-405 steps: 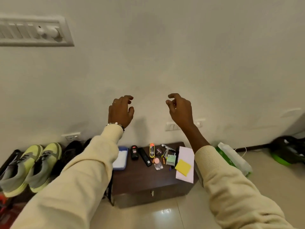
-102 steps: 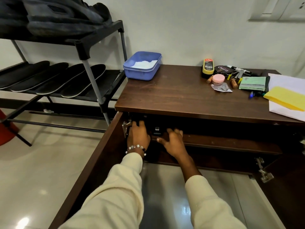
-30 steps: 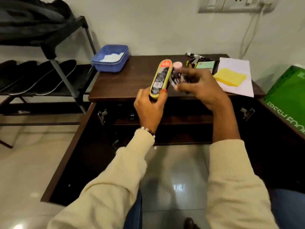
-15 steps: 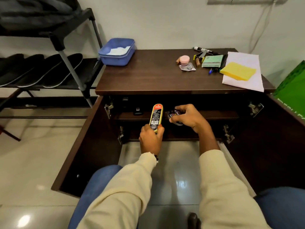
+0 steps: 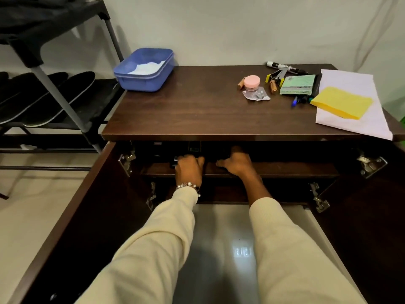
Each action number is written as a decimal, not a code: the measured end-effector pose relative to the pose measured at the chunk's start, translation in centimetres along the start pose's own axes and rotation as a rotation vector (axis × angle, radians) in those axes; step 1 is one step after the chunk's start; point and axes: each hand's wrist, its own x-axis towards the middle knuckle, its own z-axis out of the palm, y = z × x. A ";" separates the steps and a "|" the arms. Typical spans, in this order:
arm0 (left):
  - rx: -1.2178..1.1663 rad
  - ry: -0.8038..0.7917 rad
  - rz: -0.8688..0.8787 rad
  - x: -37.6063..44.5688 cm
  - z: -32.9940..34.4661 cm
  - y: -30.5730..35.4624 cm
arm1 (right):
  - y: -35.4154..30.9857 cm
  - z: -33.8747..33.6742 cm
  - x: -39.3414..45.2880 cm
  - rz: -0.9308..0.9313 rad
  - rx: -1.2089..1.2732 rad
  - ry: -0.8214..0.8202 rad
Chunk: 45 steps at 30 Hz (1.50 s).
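Hands moved from front of cabinet (image 5: pixel 208 115) onto its shelf (image 5: pixel 285 170); left hand (image 5: pixel 189 170) and right hand (image 5: pixel 236 163) fingers hidden in dark, cannot tell grip; bottle and tin probably being stowed

Narrow slot btw cabinet top (image 5: pixel 197 115) & shelf (image 5: pixel 285 170), dark clutter (image 5: pixel 162 153) inside

A blue tub (image 5: pixel 142 83) stands well apart from a pink jar (image 5: pixel 252 82) and yellow pad (image 5: pixel 341 102).

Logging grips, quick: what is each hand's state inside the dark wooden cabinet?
Left hand: cannot tell; it reaches over the brown wooden inner shelf into shadow.
Right hand: cannot tell; its grip is hidden in the same shadow.
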 end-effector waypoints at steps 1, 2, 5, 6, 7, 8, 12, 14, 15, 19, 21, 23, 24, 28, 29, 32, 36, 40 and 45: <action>0.026 0.002 -0.014 0.5 0.0 -0.1 | 0.0 0.3 0.5 0.004 -0.011 0.000; 0.038 -0.016 -0.035 0.9 -0.1 -0.1 | 0.0 0.6 1.1 0.000 -0.018 0.004; 0.036 -0.026 -0.054 1.4 -0.2 -0.3 | -0.1 1.6 2.0 -0.026 -0.045 0.017; 0.036 -0.026 -0.054 1.4 -0.1 -0.3 | -0.2 1.9 2.2 -0.022 -0.064 0.020; 0.052 -0.030 -0.047 1.4 -0.1 -0.3 | -0.2 2.1 2.4 -0.019 -0.089 0.027; 0.059 -0.030 -0.044 1.4 -0.1 -0.4 | -0.2 2.4 2.6 -0.025 -0.115 0.039; 0.013 -0.033 -0.050 1.5 -0.1 -0.6 | -0.3 2.7 2.4 -0.080 -0.183 0.078; 0.000 -0.029 -0.062 1.1 -0.3 -0.6 | -0.2 2.8 2.2 -0.096 -0.154 0.083; 0.002 -0.013 -0.069 0.9 -0.3 -0.6 | -0.3 2.7 1.9 -0.095 -0.125 0.083; 0.027 0.098 -0.073 -0.6 -0.8 -0.5 | -0.1 2.3 0.6 -0.112 0.008 0.102; 0.027 0.140 -0.051 -1.5 -1.7 0.0 | 0.2 1.8 -0.3 -0.092 -0.015 0.131; 0.021 0.161 -0.006 -2.5 -2.4 0.5 | 0.5 0.8 -1.2 -0.067 -0.050 0.142; 0.015 0.160 0.023 -3.0 -2.6 0.8 | 0.5 0.1 -1.7 -0.059 -0.056 0.128; -0.131 0.114 0.246 -5.4 -3.3 1.8 | -0.1 -4.4 -4.8 -0.021 0.066 -0.083; -0.193 0.121 0.323 -6.0 -3.6 2.3 | -0.5 -5.9 -5.8 -0.014 0.096 -0.166; -0.419 0.225 0.523 -7.7 -5.3 4.7 | -1.8 -11.1 -9.3 0.015 0.201 -0.320; -0.628 0.300 0.681 -8.0 -8.1 8.7 | -3.3 -17.3 -12.6 -0.023 0.291 -0.177; -0.624 0.165 0.677 -6.6 -9.4 13.2 | -3.4 -22.1 -12.7 -0.010 0.370 0.247; -0.593 -0.049 0.592 -4.8 -8.6 19.1 | 1.0 -27.6 -8.3 0.203 0.242 0.763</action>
